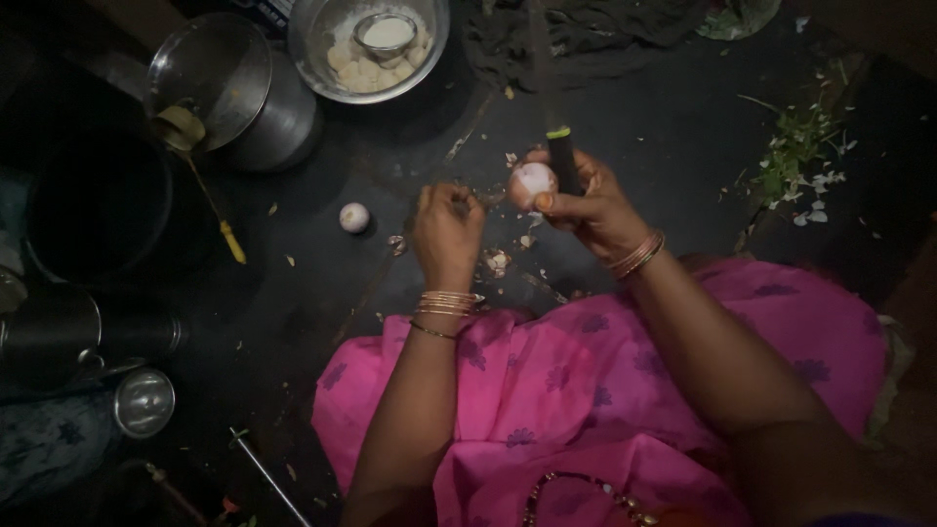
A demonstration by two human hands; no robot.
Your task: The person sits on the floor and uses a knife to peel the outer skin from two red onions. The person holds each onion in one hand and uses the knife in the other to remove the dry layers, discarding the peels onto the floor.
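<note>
A peeled onion (532,182) was held in the right hand (586,207), the fingers curled around it together with a knife (560,146) whose dark handle, ringed by a green band, stood up from the grip; the blade above was blurred and hard to make out. The left hand (446,229) was kept just beside it, slightly lower, its fingertips pinched narrowly together, though what was caught between them could not be told. A second peeled onion (354,217) was seen lying on the dark floor (322,322), apart to the left of the left hand. Scraps of onion skin (498,260) were scattered on the floor between and below the hands. Further back, a steel bowl (322,70) with pale pieces and a small cup inside it was set beside a lidded steel pot (283,122). Chopped greens (795,156) were strewn at the right, and pink cloth (605,390) was spread over the lap.
</note>
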